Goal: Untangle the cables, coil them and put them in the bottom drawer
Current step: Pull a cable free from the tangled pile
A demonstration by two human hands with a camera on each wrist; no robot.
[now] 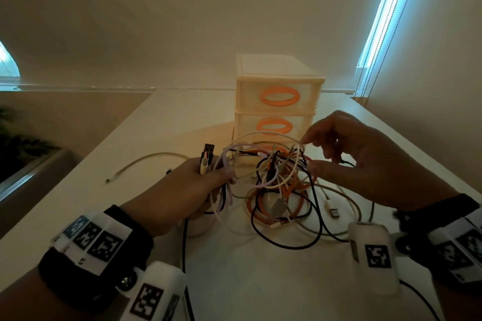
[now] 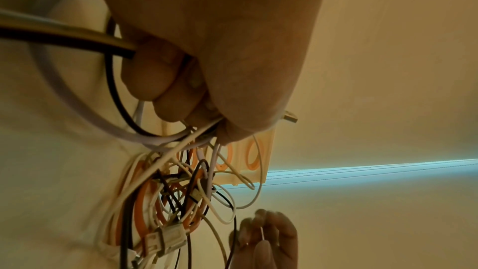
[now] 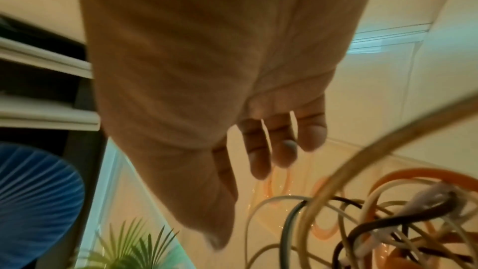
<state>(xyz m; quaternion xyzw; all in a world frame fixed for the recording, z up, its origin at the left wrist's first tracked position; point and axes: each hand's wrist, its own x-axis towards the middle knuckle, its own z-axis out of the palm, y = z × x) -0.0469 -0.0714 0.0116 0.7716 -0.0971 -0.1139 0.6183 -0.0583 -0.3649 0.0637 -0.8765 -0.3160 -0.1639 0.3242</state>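
A tangle of cables (image 1: 283,185), orange, black, white and lilac, lies on the white table (image 1: 234,281) in front of a small cream drawer unit (image 1: 276,107) with orange oval handles. My left hand (image 1: 198,185) grips a bunch of cable ends, with plugs sticking up out of the fist; in the left wrist view its curled fingers (image 2: 160,81) clasp black, white and lilac strands. My right hand (image 1: 347,154) hovers over the right side of the tangle with loose, slightly bent fingers (image 3: 261,150) and holds nothing. The bottom drawer is mostly hidden behind the cables.
A loose beige cable (image 1: 135,164) trails left across the table. Another plug (image 1: 332,210) lies right of the tangle. A wall and a window blind with bead chains (image 1: 370,60) stand behind. Left of the table edge is a planter (image 1: 23,154).
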